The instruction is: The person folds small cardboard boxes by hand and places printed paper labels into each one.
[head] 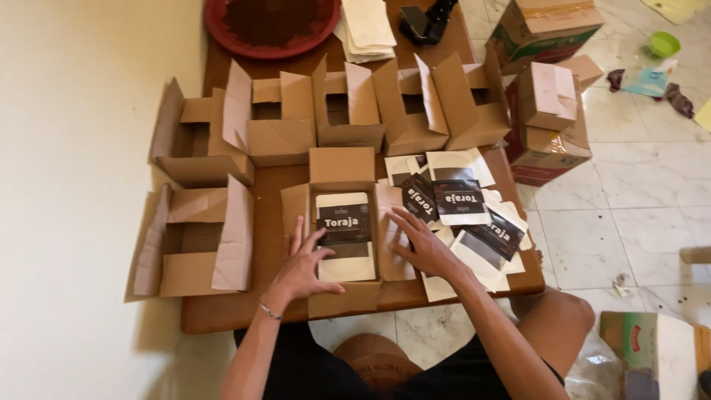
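Cream paper pouch with a black label [345, 235] lies flat inside a small open brown cardboard box [342, 222], which sits near the front edge of the low brown wooden desk [222, 311].

From the head camera, the left hand [305, 265] rests on the left side of this box. Its fingers [311, 241] are spread wide and touch the pouch's edge, gripping nothing. The right hand [418, 241] lies flat on the right flap of the box, fingers spread open too, holding nothing.

Just right of the box is a loose pile of cream pouches with black labels [463, 215], some overlapping, some turned sideways. The labels are dark rectangles across the middle of each pouch.

Two open empty brown boxes [200, 222] stand on the left part of the desk. A row of more open brown boxes [370, 111] runs along the back. Behind them sit a round red tray with dark brown powder [272, 26], a stack of plain cream bags [366, 33] and a black tool [426, 21].

On the white tiled floor [629, 192] to the right stand bigger cardboard cartons with red and green print [548, 111]. A small green cup [663, 43] lies farther back.
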